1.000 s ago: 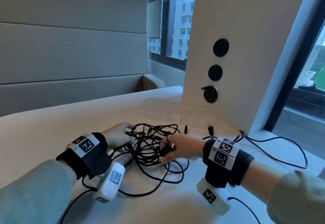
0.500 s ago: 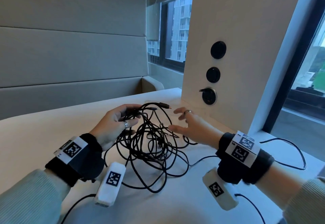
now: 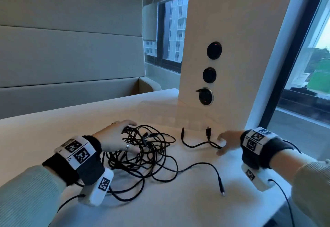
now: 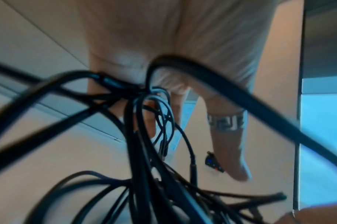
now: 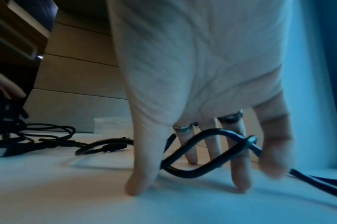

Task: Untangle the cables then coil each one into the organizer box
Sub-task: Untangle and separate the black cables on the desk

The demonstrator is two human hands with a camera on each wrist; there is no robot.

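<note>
On table (image 3: 53, 130): left hand (image 3: 114, 139) grips tangled cables (image 3: 142, 151); right hand (image 3: 229, 142) spread over short cable (image 3: 198, 143), fingertips hidden.

A pale worktop (image 3: 53, 130) fills the near part of the scene. Behind it, on the far left, stands a wall of grey padded panels (image 3: 71, 48) with horizontal seams, and a cushioned seat corner (image 3: 148, 85) shows at its right end. A white column (image 3: 232, 48) rises from the worktop and carries three round black sockets (image 3: 209, 75). Windows (image 3: 175, 30) on both sides of it give cool daylight and show tall buildings outside.
</note>
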